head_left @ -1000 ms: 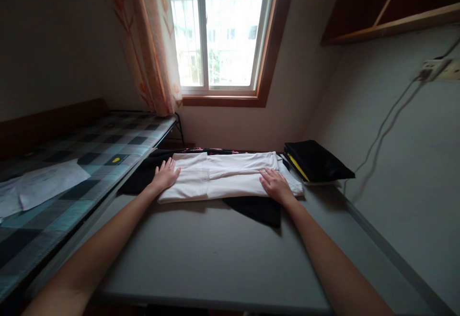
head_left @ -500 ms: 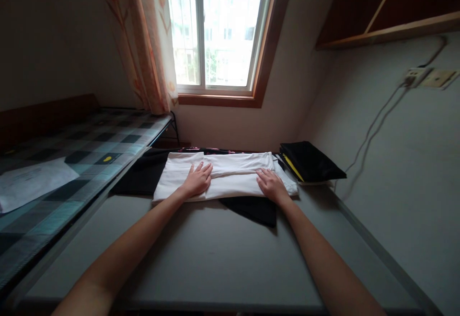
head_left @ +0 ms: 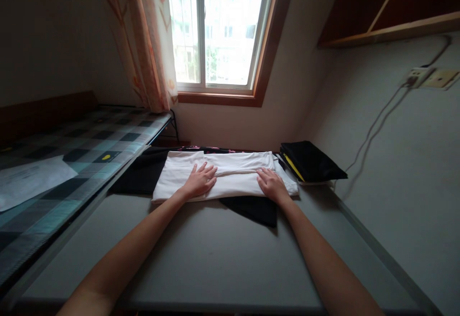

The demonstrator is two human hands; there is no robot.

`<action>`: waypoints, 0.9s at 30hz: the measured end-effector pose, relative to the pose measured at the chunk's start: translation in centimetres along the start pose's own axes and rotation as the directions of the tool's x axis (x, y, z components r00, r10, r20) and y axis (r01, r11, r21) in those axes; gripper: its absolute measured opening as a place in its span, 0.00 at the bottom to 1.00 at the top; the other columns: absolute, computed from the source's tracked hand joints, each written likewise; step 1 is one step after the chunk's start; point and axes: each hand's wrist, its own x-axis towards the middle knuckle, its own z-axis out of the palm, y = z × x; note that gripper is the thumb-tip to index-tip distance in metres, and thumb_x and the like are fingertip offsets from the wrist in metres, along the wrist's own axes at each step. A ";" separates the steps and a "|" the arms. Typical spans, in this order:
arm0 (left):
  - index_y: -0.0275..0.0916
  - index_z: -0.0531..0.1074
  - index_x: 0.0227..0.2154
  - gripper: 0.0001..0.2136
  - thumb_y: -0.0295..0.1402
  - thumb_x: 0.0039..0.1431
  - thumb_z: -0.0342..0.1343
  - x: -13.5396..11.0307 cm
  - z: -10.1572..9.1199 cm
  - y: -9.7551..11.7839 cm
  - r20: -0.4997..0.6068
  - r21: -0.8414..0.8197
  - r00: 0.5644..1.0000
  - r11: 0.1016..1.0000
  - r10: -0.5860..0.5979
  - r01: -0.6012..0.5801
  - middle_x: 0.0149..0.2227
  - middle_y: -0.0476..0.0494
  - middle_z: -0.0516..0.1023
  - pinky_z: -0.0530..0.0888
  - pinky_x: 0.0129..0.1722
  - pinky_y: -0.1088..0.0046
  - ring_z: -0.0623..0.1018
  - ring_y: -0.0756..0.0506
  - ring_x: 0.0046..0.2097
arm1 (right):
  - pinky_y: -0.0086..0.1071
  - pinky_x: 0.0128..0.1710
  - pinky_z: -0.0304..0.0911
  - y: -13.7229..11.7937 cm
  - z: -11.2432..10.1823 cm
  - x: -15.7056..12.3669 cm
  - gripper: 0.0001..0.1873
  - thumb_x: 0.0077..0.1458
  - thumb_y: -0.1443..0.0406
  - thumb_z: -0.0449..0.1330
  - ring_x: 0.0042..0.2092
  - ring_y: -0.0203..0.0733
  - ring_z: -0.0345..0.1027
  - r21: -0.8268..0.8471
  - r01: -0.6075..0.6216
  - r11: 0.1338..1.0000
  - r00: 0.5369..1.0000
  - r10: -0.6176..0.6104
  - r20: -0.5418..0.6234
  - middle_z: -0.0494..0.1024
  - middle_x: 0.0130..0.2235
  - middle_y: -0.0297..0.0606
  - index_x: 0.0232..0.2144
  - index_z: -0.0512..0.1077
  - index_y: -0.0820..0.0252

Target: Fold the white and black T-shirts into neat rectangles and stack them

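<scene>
White fabric garment [head_left: 237,186] lies folded in a long strip on smooth grey tabletop [head_left: 212,253], left hand [head_left: 199,181] and right hand [head_left: 272,186] flat upon it, gripping nothing; folds look mostly laid, right end uneven.

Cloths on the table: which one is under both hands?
The white folded cloth, with the left hand and right hand on it. The black cloth beneath and black bundle at right, with a yellow strip, have neither directly on them.
</scene>
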 end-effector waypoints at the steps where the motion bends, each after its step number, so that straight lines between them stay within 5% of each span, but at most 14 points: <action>1: 0.45 0.59 0.64 0.25 0.44 0.66 0.41 0.0 0.0 0.1 -0.009 0.001 1.000 1.000 0.009 -0.009 0.66 0.44 0.59 0.47 0.65 0.45 0.51 0.37 0.69 | 0.46 0.61 0.52 -0.1 -0.1 0.0 0.24 0.63 0.60 0.46 0.63 0.51 0.57 0.007 -0.001 1.000 1.000 0.001 -0.004 0.67 0.62 0.44 0.56 0.70 0.59; 4: 0.44 0.60 0.63 0.25 0.45 0.67 0.41 -0.2 0.1 0.5 -0.026 0.014 1.000 1.000 0.011 -0.010 0.66 0.42 0.60 0.47 0.65 0.45 0.52 0.36 0.69 | 0.41 0.60 0.54 -0.5 -0.5 0.0 0.25 0.64 0.59 0.45 0.61 0.48 0.60 0.038 -0.040 0.998 0.998 0.042 -0.044 0.69 0.60 0.45 0.57 0.68 0.62; 6: 0.44 0.60 0.63 0.25 0.45 0.67 0.41 -0.3 0.1 0.5 -0.029 0.013 1.000 1.000 0.011 -0.010 0.66 0.42 0.60 0.48 0.65 0.45 0.53 0.36 0.69 | 0.41 0.58 0.56 -0.6 -1.1 -0.1 0.27 0.64 0.57 0.45 0.59 0.49 0.62 0.026 -0.172 0.985 0.981 0.174 -0.091 0.70 0.59 0.47 0.59 0.66 0.65; 9: 0.44 0.60 0.63 0.25 0.44 0.66 0.42 -0.3 0.1 0.5 -0.031 0.004 0.999 1.000 0.009 -0.009 0.65 0.42 0.61 0.49 0.65 0.46 0.54 0.37 0.68 | 0.46 0.55 0.58 -0.3 -2.5 -0.6 0.28 0.63 0.56 0.46 0.57 0.54 0.63 -0.061 -0.439 0.896 0.895 0.430 -0.121 0.69 0.58 0.52 0.60 0.64 0.66; 12: 0.44 0.61 0.63 0.24 0.44 0.66 0.42 -0.4 0.0 0.5 -0.032 -0.001 0.999 1.000 -0.003 0.003 0.65 0.43 0.61 0.49 0.66 0.46 0.56 0.38 0.68 | 0.48 0.52 0.60 0.8 -4.3 -1.1 0.28 0.62 0.54 0.47 0.55 0.57 0.65 -0.166 -0.555 0.815 0.826 0.564 0.006 0.71 0.55 0.55 0.57 0.67 0.65; 15: 0.44 0.61 0.63 0.24 0.43 0.66 0.42 -0.4 -0.1 0.6 -0.036 0.000 0.999 1.000 -0.005 0.005 0.65 0.43 0.62 0.49 0.66 0.46 0.56 0.38 0.67 | 0.47 0.50 0.62 2.1 -5.7 -1.4 0.27 0.61 0.53 0.48 0.55 0.57 0.66 -0.220 -0.567 0.793 0.787 0.601 0.137 0.73 0.53 0.54 0.53 0.71 0.63; 20: 0.44 0.61 0.63 0.24 0.43 0.66 0.43 -0.4 -0.1 0.6 -0.043 0.002 0.999 1.000 -0.002 0.002 0.65 0.43 0.63 0.50 0.65 0.46 0.58 0.38 0.67 | 0.46 0.49 0.63 3.8 -6.2 -1.4 0.30 0.58 0.51 0.51 0.54 0.61 0.67 -0.165 -0.609 0.776 0.758 0.630 0.169 0.74 0.53 0.56 0.53 0.71 0.66; 27: 0.46 0.62 0.62 0.24 0.43 0.66 0.43 -0.4 0.1 0.6 -0.059 -0.018 0.998 1.000 -0.012 0.011 0.64 0.43 0.64 0.49 0.65 0.47 0.60 0.37 0.66 | 0.34 0.36 0.66 6.4 -5.4 -1.1 0.21 0.47 0.56 0.62 0.40 0.54 0.75 0.160 -0.600 0.784 0.799 0.599 0.064 0.81 0.35 0.50 0.37 0.78 0.68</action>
